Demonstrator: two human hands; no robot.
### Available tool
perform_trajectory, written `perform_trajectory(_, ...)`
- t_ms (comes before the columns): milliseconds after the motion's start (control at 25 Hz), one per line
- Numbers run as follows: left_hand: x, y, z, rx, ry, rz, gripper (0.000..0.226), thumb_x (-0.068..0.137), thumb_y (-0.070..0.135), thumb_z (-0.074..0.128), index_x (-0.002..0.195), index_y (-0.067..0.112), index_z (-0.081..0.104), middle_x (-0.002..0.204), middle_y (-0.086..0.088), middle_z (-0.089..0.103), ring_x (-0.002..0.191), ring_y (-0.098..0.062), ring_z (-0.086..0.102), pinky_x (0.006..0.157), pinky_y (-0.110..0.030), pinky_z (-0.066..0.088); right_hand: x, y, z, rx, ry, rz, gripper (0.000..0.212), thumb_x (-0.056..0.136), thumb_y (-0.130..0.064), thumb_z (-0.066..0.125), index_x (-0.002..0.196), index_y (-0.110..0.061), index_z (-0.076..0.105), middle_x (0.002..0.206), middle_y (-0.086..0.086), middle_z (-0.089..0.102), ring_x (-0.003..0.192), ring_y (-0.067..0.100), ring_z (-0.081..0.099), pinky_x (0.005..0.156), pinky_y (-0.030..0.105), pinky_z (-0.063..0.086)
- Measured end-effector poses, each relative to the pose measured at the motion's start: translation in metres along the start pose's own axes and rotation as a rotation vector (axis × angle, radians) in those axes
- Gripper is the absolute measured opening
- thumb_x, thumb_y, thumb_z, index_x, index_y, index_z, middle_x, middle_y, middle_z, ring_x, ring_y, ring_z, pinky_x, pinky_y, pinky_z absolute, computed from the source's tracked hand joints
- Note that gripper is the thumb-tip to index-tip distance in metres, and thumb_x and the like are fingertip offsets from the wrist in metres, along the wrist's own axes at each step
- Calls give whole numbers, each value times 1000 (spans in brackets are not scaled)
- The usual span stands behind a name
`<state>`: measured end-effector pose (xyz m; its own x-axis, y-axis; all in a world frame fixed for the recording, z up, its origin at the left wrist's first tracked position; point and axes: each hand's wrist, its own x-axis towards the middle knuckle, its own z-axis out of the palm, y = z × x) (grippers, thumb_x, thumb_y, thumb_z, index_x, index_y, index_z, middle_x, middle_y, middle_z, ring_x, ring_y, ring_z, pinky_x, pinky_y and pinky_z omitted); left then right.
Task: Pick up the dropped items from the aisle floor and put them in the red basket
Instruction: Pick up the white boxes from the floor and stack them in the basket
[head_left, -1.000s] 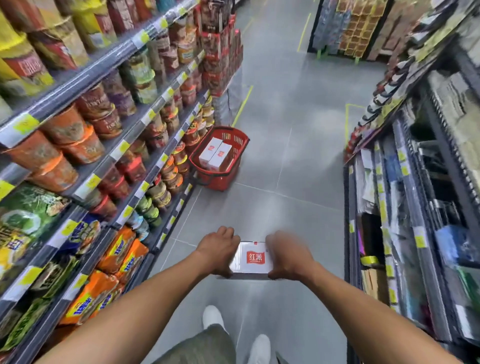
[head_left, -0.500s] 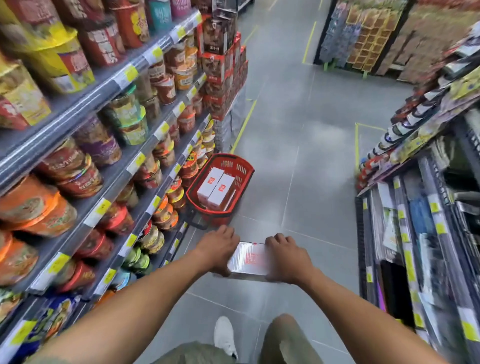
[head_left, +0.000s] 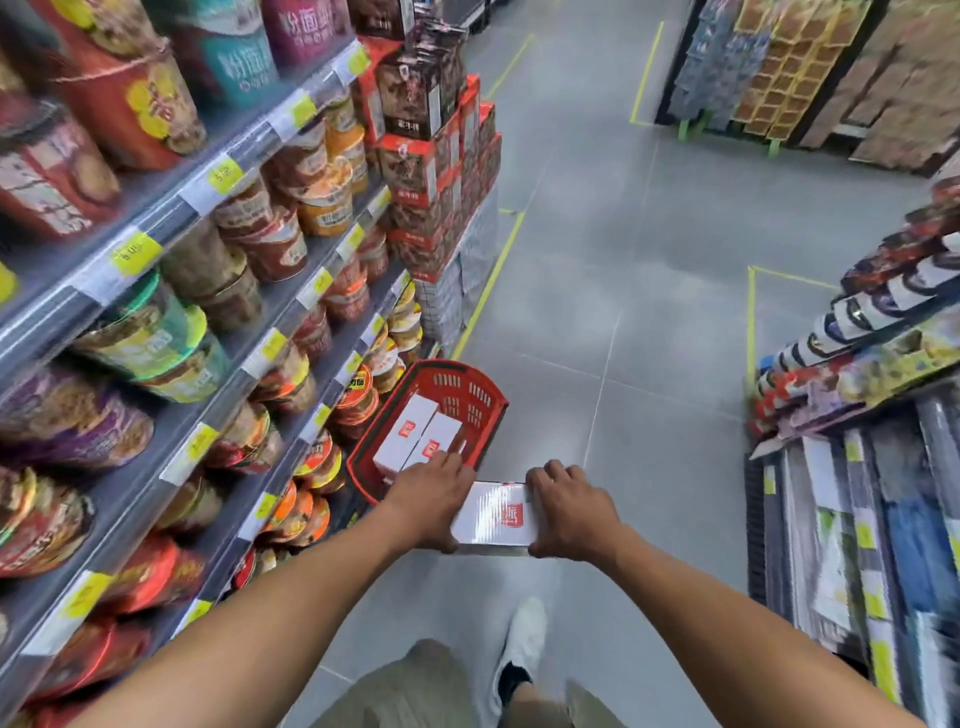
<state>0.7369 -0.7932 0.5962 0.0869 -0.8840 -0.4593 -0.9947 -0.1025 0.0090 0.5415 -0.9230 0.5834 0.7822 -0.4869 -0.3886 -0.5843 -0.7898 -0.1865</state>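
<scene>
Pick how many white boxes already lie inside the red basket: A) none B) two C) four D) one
B: two white boxes lie side by side in the red basket; a third box is held between the left hand and right hand, not yet in it.

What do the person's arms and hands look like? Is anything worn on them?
The left arm and right arm are bare, no sleeve in view. The left hand and the right hand have no gloves; no watch, ring or bracelet shows.
</scene>
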Motion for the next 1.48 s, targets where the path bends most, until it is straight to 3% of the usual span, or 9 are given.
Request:
perform_trajectory(360, 89, -89, -19, -74, -20, -118, 117, 74, 65, 76, 158, 13, 13, 143, -13, 42, 129, -32, 43, 96, -46, 49, 142, 11, -38, -27, -59, -67, 90, 68, -64, 75, 141, -26, 37, 133, -3, 48, 120, 21, 48, 80, 40, 55)
perform_trajectory(520, 136, -141, -31, -20, -40, -107, 105, 79, 55, 77, 157, 13, 20, 147, -16, 39, 132, -34, 39, 98, -48, 45, 205, 9, -46, -8, -29, -25, 92, 67, -69, 71, 141, -28, 38, 135, -4, 47, 120, 19, 47, 80, 40, 57)
perform_trajectory(880, 248, -190, -15, -20, -86, -156, 112, 78, 52, 80, 160, 21, 10, 159, -11, 28, 145, -35, 29, 108, -52, 39, 332, 8, -26, 18, 17, 108, 85, 57, -81, 64, 121, -26, 53, 118, -3, 52, 112, 23, 52, 64, 39, 56)
perform_trajectory(1040, 310, -202, -1, -94, -168, -201, 109, 84, 43, 78, 161, 23, 4, 159, -13, 28, 148, -38, 23, 101, -50, 46, 385, 23, -10, 50, -8, 95, 77, 52, -74, 70, 109, -22, 61, 107, -3, 56, 99, 24, 59, 51, 35, 51)
perform_trajectory(1120, 336, -215, 8, -145, -218, -192, 106, 85, 36, 79, 161, 27, 6, 161, -13, 23, 151, -39, 18, 98, -49, 50, 409, 38, -7, 103, -45, 50, 77, 59, -73, 66, 118, -24, 58, 116, -4, 55, 107, 24, 56, 63, 40, 55)
perform_trajectory(1200, 350, -230, 16, -200, -249, -172, 103, 86, 28, 78, 161, 29, 8, 164, -11, 18, 153, -37, 12, 102, -48, 49, 428, 60, -6, 326, -140, 52, 79, 71, -72, 62, 136, -29, 49, 129, -6, 50, 121, 20, 48, 92, 41, 52)
perform_trajectory(1280, 366, -247, 29, -263, -261, -140, 102, 87, 21, 77, 162, 29, 9, 167, -8, 14, 156, -35, 5, 111, -48, 43, 447, 90, 1, 728, -169, 264, 72, 85, -66, 60, 142, -25, 47, 134, -3, 52, 126, 19, 50, 106, 37, 43)
perform_trajectory(1360, 387, -263, 52, -371, -270, -134, 102, 86, 20, 75, 162, 30, 8, 168, -7, 10, 157, -33, -1, 118, -46, 36, 465, 120, 21, 1096, -181, 657, 55, 95, -59, 54, 135, -23, 52, 140, 4, 54, 125, 22, 52, 110, 46, 43)
perform_trajectory(1480, 398, -270, 65, -558, -252, -123, 100, 83, 18, 73, 161, 33, 11, 166, -1, 9, 157, -25, -2, 123, -39, 27, 461, 131, 37, 1553, -402, 1124, 47, 98, -60, 49, 118, -20, 63, 124, 4, 66, 113, 26, 62, 92, 57, 54)
